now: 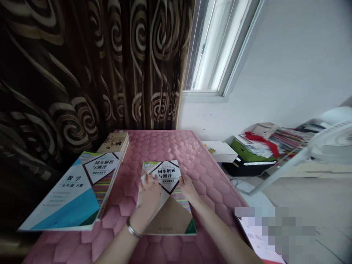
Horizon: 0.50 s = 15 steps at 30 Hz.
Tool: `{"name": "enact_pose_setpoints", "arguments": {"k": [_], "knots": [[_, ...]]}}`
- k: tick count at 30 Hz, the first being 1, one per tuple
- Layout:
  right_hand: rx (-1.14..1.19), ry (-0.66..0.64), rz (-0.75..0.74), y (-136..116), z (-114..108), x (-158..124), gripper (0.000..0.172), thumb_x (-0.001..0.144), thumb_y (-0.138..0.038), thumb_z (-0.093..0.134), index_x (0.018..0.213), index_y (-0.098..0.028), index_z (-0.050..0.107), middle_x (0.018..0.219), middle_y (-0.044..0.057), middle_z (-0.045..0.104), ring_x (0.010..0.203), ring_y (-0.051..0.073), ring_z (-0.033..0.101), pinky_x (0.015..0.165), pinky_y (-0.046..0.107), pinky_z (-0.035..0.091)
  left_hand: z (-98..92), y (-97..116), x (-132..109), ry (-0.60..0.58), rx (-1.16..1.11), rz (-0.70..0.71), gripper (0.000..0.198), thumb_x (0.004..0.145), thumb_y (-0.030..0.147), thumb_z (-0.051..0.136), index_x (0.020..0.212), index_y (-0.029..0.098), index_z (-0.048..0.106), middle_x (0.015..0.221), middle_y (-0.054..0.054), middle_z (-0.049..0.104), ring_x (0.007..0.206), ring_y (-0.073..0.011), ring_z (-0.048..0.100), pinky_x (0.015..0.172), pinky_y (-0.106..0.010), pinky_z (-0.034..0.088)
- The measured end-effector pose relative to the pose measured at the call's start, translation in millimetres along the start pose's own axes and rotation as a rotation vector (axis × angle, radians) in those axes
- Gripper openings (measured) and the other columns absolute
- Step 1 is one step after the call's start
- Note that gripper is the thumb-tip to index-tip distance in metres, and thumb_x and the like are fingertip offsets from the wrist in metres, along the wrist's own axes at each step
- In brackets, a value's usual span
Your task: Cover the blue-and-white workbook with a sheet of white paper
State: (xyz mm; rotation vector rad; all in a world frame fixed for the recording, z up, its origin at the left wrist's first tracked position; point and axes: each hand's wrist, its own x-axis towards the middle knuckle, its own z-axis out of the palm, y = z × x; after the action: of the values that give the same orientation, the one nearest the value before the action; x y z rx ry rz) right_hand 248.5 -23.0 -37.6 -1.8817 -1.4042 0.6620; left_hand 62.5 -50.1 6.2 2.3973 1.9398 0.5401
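Note:
A workbook (165, 172) with a white, brown and striped cover lies flat on the pink quilted surface (165, 145). My left hand (148, 194) rests flat on its left half, fingers spread, with a bracelet on the wrist. My right hand (188, 187) lies on the book's right edge, fingers stretched out. Neither hand grips anything.
A stack of books topped by a blue and white textbook (74, 190) sits at the left, a tan book (114, 143) behind it. A dark patterned curtain (82, 66) hangs behind. A white box (220, 150), piled papers (264, 143) and a white fan (327, 143) stand right.

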Motion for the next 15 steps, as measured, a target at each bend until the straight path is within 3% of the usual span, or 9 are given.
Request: {"name": "enact_pose_setpoints", "arguments": {"k": [2, 5, 7, 10, 13, 15], "knots": [[-0.07, -0.002, 0.026, -4, 1, -4, 0.043, 0.096, -0.034, 0.028, 0.107, -0.011, 0.063, 0.106, 0.017, 0.069, 0.1, 0.024, 0.065, 0.084, 0.03, 0.047, 13.9, 25, -1, -0.129, -0.038, 0.217, 0.05, 0.093, 0.028, 0.034, 0.142, 0.022, 0.041, 0.149, -0.009, 0.04, 0.139, -0.0247, 0.031, 0.113, -0.048, 0.028], [-0.167, -0.041, 0.071, -11, 0, -10, 0.051, 0.098, -0.036, 0.021, 0.105, -0.01, 0.064, 0.107, 0.018, 0.069, 0.103, 0.023, 0.065, 0.083, 0.027, 0.046, 37.4, 35, 3, -0.185, -0.055, 0.217, 0.054, 0.095, 0.04, 0.03, 0.146, 0.022, 0.035, 0.154, -0.006, 0.031, 0.142, -0.0239, 0.025, 0.116, -0.049, 0.019], [-0.215, -0.07, 0.083, -14, 0, -13, 0.055, 0.099, -0.037, 0.017, 0.105, -0.01, 0.065, 0.106, 0.017, 0.07, 0.102, 0.022, 0.065, 0.082, 0.027, 0.046, 46.7, 20, 5, -0.148, -0.019, 0.088, 0.055, 0.094, 0.042, 0.029, 0.146, 0.021, 0.035, 0.154, -0.007, 0.028, 0.142, -0.0252, 0.024, 0.116, -0.05, 0.015], [-0.279, -0.069, 0.082, -18, 2, -15, 0.058, 0.099, -0.037, 0.015, 0.103, -0.01, 0.066, 0.102, 0.017, 0.071, 0.098, 0.024, 0.067, 0.081, 0.028, 0.047, 46.7, -18, 5, -0.056, 0.055, -0.064, 0.056, 0.094, 0.038, 0.031, 0.145, 0.017, 0.035, 0.154, -0.011, 0.028, 0.142, -0.0272, 0.025, 0.116, -0.049, 0.017], [-0.278, -0.047, 0.066, -16, 5, -12, 0.059, 0.099, -0.038, 0.015, 0.101, -0.009, 0.067, 0.098, 0.019, 0.071, 0.095, 0.026, 0.068, 0.08, 0.032, 0.048, 37.3, -50, 0, -0.014, 0.115, -0.143, 0.055, 0.094, 0.034, 0.031, 0.144, 0.011, 0.038, 0.152, -0.017, 0.032, 0.138, -0.0304, 0.031, 0.111, -0.047, 0.029], [-0.202, -0.052, 0.054, -10, 5, -7, 0.057, 0.098, -0.039, 0.019, 0.101, -0.01, 0.068, 0.097, 0.018, 0.071, 0.095, 0.026, 0.067, 0.081, 0.033, 0.049, 31.5, -59, -3, -0.006, 0.141, -0.161, 0.053, 0.095, 0.03, 0.03, 0.142, 0.01, 0.04, 0.147, -0.018, 0.039, 0.132, -0.03, 0.039, 0.105, -0.043, 0.037]]}}
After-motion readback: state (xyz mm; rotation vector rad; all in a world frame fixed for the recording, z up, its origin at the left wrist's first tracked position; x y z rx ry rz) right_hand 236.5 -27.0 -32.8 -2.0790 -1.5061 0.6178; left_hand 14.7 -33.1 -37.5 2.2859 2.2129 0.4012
